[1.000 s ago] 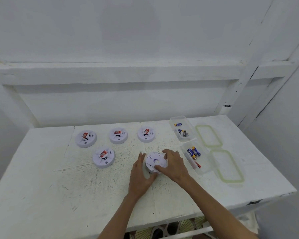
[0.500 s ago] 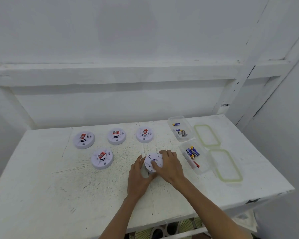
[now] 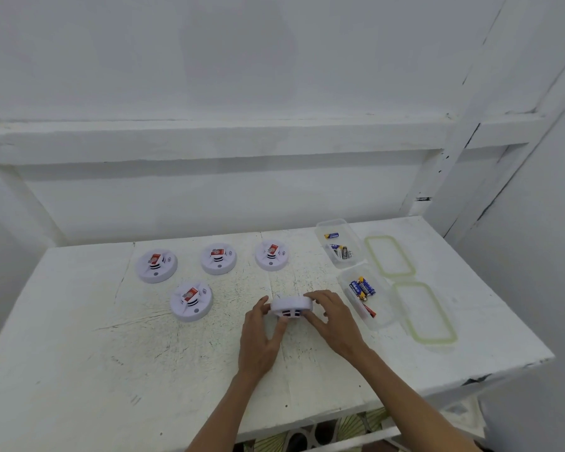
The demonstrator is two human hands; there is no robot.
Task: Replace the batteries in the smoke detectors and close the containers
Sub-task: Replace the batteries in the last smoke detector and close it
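A round white smoke detector (image 3: 291,306) is held between both hands a little right of the worktop's (image 3: 79,353) middle, tipped so that its slotted side is turned toward the front edge. The left hand (image 3: 261,337) is curled against the detector's left rim, with its fingers (image 3: 262,306) gripping there. The right hand (image 3: 335,321) is wrapped over the right rim, gripping it with the thumb underneath.

Three more detectors (image 3: 218,257) are set in a row along the back edge, and a fourth detector (image 3: 191,301) is placed just in front of that row, toward the left. A red and white piece is seen on top of each.

Toward the right edge, two clear open containers are lined up front to back. A few batteries (image 3: 340,251) are kept in the back container (image 3: 331,223), and more batteries (image 3: 362,287) in the front container (image 3: 384,308), just beside the right hand. A green-rimmed lid (image 3: 389,256) is laid flat beside the back container, and a second lid (image 3: 424,311) beside the front one.
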